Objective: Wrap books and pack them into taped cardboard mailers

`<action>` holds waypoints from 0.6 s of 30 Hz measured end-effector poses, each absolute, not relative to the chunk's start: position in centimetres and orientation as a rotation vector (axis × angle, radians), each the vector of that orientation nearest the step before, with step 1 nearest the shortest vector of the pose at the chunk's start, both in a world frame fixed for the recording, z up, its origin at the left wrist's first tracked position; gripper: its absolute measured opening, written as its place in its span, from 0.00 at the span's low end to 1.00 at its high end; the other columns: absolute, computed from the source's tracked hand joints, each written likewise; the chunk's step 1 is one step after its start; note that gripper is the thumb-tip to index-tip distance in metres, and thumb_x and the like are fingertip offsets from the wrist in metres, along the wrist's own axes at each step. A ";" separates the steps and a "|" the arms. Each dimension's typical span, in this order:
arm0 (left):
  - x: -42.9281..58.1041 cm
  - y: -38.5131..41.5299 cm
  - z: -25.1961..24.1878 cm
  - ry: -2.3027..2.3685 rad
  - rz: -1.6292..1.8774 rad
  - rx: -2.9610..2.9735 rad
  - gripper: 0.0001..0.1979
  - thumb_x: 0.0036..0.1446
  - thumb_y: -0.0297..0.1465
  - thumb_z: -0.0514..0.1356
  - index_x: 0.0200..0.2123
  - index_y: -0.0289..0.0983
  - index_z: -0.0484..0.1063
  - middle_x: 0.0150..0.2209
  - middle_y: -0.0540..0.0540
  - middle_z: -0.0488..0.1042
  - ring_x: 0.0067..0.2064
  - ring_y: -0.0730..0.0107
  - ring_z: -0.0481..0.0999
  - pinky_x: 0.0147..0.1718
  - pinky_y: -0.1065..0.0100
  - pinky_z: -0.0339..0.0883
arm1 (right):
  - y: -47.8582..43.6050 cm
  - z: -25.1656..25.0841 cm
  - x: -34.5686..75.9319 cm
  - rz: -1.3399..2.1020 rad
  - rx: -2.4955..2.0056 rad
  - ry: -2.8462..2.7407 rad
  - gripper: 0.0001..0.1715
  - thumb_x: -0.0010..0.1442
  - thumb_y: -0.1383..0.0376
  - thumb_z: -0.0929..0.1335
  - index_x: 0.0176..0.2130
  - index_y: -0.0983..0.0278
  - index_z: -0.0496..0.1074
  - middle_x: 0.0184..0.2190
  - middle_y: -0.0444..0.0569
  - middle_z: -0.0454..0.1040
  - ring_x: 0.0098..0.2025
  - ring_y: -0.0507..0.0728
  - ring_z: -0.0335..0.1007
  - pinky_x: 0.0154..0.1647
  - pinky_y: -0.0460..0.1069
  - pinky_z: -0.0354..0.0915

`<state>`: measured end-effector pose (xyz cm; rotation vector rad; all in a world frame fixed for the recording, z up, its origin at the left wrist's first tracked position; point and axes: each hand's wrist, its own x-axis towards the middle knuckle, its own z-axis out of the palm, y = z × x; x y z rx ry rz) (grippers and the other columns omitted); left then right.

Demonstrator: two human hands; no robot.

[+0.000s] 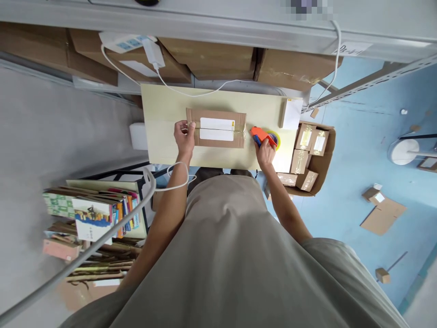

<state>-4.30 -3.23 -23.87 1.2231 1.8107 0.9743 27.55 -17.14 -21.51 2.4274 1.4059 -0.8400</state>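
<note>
A flat brown cardboard box (pixel 215 143) lies on the pale tabletop (pixel 164 152), with a white label (pixel 208 134) on its upper face. A thin line runs lengthwise across the label and box. My left hand (pixel 185 136) grips the box's left end, the thumb on top and the fingers at the edge. To the right of the box, my right hand (pixel 265 154) is closed around an orange and blue tape dispenser (pixel 260 133) carrying a yellow-edged roll of tape. The dispenser sits just apart from the box's right end.
A white box (pixel 291 114) stands at the table's back right. Beside the table, a large carton (pixel 327 155) holds several taped small boxes. A white cable (pixel 211 92) crosses the table's back edge. A shelf beam (pixel 218 34) spans above; books (pixel 119 212) and flattened cardboard stand lower left.
</note>
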 end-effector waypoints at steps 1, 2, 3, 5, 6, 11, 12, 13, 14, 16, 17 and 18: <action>-4.3 -3.2 -23.9 1.812 0.975 1.244 0.37 0.56 0.70 0.70 0.44 0.45 0.70 0.41 0.43 0.74 0.44 0.58 0.77 0.45 0.58 0.74 | -17.4 -21.9 27.4 -0.817 2.431 1.424 0.31 0.86 0.53 0.56 0.66 0.75 0.70 0.56 0.74 0.82 0.60 0.69 0.79 0.72 0.59 0.65; -4.2 -3.2 -23.9 1.812 0.977 1.266 0.36 0.57 0.70 0.69 0.45 0.45 0.70 0.41 0.44 0.74 0.44 0.58 0.77 0.45 0.58 0.75 | -17.5 -22.1 27.3 -0.793 2.437 1.434 0.31 0.86 0.54 0.55 0.66 0.75 0.70 0.61 0.76 0.80 0.64 0.70 0.76 0.75 0.61 0.62; -4.1 -3.2 -23.8 1.813 0.980 1.286 0.35 0.58 0.69 0.69 0.45 0.45 0.70 0.40 0.44 0.74 0.44 0.58 0.77 0.45 0.58 0.75 | -17.6 -22.2 27.2 -0.773 2.444 1.434 0.32 0.85 0.55 0.55 0.66 0.75 0.71 0.64 0.79 0.77 0.67 0.72 0.73 0.77 0.62 0.59; -4.0 -3.2 -23.5 1.817 0.995 1.313 0.33 0.60 0.67 0.70 0.44 0.45 0.71 0.40 0.44 0.75 0.44 0.58 0.79 0.45 0.58 0.76 | -17.8 -22.0 27.0 -0.745 2.456 1.415 0.33 0.85 0.54 0.55 0.68 0.76 0.70 0.69 0.81 0.72 0.70 0.75 0.68 0.78 0.65 0.58; -3.9 -3.3 -23.3 1.822 1.004 1.323 0.31 0.62 0.65 0.70 0.44 0.44 0.71 0.41 0.43 0.76 0.45 0.58 0.80 0.46 0.59 0.77 | -17.8 -21.6 26.8 -0.730 2.473 1.401 0.34 0.84 0.54 0.57 0.69 0.77 0.70 0.69 0.81 0.71 0.70 0.76 0.68 0.79 0.66 0.58; -3.4 -3.7 -22.3 1.848 0.953 1.371 0.23 0.67 0.56 0.70 0.39 0.43 0.72 0.40 0.41 0.81 0.49 0.53 0.83 0.49 0.58 0.78 | -16.5 -17.8 24.4 -0.653 2.773 1.482 0.39 0.85 0.49 0.58 0.76 0.74 0.64 0.71 0.76 0.71 0.75 0.75 0.66 0.79 0.66 0.63; -3.2 -3.8 -22.2 1.842 0.919 1.380 0.24 0.66 0.55 0.72 0.37 0.43 0.71 0.39 0.41 0.81 0.49 0.51 0.83 0.50 0.57 0.78 | -15.8 -17.1 23.4 -0.718 2.823 1.545 0.39 0.86 0.49 0.56 0.78 0.72 0.63 0.71 0.74 0.72 0.76 0.73 0.68 0.77 0.65 0.66; -2.9 -3.8 -22.1 1.829 0.892 1.388 0.24 0.64 0.55 0.73 0.36 0.44 0.70 0.37 0.41 0.81 0.50 0.49 0.84 0.50 0.56 0.78 | -15.0 -16.4 22.2 -0.823 2.847 1.597 0.39 0.86 0.48 0.55 0.79 0.70 0.62 0.71 0.72 0.74 0.75 0.72 0.70 0.74 0.64 0.69; -2.7 -3.9 -22.0 1.811 0.873 1.394 0.26 0.61 0.55 0.76 0.35 0.44 0.68 0.36 0.41 0.81 0.50 0.47 0.84 0.50 0.55 0.78 | -14.2 -16.0 21.0 -0.939 2.853 1.610 0.40 0.86 0.46 0.54 0.79 0.69 0.62 0.68 0.71 0.77 0.72 0.72 0.74 0.71 0.64 0.72; -2.1 -3.8 -22.0 1.765 0.858 1.407 0.29 0.55 0.53 0.80 0.35 0.45 0.66 0.36 0.41 0.82 0.52 0.43 0.85 0.50 0.54 0.79 | -12.5 -15.6 18.9 -1.052 2.879 1.526 0.43 0.84 0.40 0.58 0.78 0.68 0.63 0.62 0.71 0.81 0.65 0.75 0.80 0.65 0.65 0.76; -1.8 -3.7 -22.0 1.743 0.858 1.414 0.30 0.53 0.53 0.81 0.35 0.45 0.65 0.36 0.40 0.82 0.53 0.41 0.85 0.50 0.53 0.79 | -11.8 -15.6 18.2 -1.047 2.905 1.451 0.45 0.82 0.38 0.60 0.76 0.69 0.65 0.60 0.71 0.82 0.63 0.77 0.81 0.63 0.66 0.77; -1.6 -3.6 -22.1 1.724 0.859 1.422 0.31 0.52 0.52 0.82 0.35 0.46 0.64 0.36 0.40 0.82 0.54 0.40 0.85 0.51 0.53 0.79 | -11.2 -15.7 17.7 -1.016 2.932 1.383 0.47 0.80 0.36 0.62 0.75 0.69 0.67 0.59 0.71 0.83 0.62 0.79 0.82 0.62 0.67 0.77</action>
